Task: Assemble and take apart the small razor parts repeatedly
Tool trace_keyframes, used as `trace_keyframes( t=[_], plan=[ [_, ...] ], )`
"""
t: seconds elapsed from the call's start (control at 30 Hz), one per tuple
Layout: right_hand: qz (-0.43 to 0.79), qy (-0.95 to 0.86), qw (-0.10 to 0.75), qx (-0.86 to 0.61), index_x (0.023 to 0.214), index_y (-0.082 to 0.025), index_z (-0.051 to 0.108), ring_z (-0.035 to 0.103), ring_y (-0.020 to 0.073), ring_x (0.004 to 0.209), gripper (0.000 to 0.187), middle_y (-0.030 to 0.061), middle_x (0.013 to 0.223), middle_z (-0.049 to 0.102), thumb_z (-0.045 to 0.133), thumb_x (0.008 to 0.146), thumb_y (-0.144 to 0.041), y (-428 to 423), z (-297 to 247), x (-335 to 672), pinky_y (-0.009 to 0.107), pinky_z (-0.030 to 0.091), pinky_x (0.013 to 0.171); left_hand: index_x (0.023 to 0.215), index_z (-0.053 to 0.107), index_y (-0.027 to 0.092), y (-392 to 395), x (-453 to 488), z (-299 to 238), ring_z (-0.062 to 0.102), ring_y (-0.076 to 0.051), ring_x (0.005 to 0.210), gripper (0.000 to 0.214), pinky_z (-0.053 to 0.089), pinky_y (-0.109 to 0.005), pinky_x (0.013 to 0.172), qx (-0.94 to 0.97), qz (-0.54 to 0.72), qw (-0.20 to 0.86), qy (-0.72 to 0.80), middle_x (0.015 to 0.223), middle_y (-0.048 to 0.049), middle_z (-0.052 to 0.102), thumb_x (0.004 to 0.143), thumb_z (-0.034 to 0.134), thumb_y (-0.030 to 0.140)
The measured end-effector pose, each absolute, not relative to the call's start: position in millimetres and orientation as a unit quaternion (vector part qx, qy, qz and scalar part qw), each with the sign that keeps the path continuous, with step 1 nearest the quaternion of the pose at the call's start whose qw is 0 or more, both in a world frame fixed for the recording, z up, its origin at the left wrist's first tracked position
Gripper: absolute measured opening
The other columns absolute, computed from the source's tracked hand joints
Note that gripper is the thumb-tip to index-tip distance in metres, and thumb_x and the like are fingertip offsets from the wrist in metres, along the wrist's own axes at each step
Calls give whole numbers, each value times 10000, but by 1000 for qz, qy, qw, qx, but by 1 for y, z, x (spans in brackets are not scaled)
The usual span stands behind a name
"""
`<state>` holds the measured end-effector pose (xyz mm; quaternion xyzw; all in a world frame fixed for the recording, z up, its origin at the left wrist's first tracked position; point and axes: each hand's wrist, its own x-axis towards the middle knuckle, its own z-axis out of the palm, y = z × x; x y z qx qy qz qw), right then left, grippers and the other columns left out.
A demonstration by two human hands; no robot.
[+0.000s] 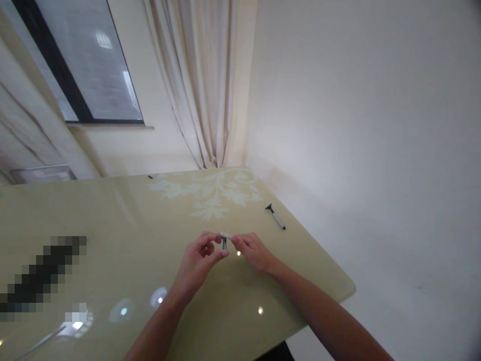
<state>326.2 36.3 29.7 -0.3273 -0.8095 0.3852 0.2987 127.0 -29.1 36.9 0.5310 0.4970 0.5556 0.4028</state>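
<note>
Over the table, my left hand pinches a small dark green, stick-like piece between thumb and fingers, standing about upright. A pale, flat strip lies across its top end. My right hand is closed, with thumb and fingertips on the strip's right end. Whether the two pieces are joined, and their exact kind, is too small to tell. Beyond my right hand, a razor with a grey handle and black head lies on the table, untouched.
The glossy, pale yellow-green table has a rounded right corner beside a white wall. A tiny dark piece lies near its far edge. At left are a blurred-out dark object and a thin pale cable. Curtains hang behind.
</note>
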Motion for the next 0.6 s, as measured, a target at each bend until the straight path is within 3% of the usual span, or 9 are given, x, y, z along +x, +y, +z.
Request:
trace_keyframes(
  t=[0.17,0.6],
  plan=[
    [389,-814,290,-320,655,-198,410,346,110,585,632,-41,623,345,342,1033,-700,35,32,326,266,250,574,1029,800,219,-30,123,39,471,-111,664,362,387,-234,619,508,577,402,498,872,3,626,711,875,376],
    [381,-820,272,-330,645,-202,385,328,110,585,612,-40,627,318,353,1036,-672,31,40,325,276,222,569,971,809,219,-28,118,36,477,-119,658,334,398,-236,617,519,564,408,495,792,18,592,683,883,371]
  ],
)
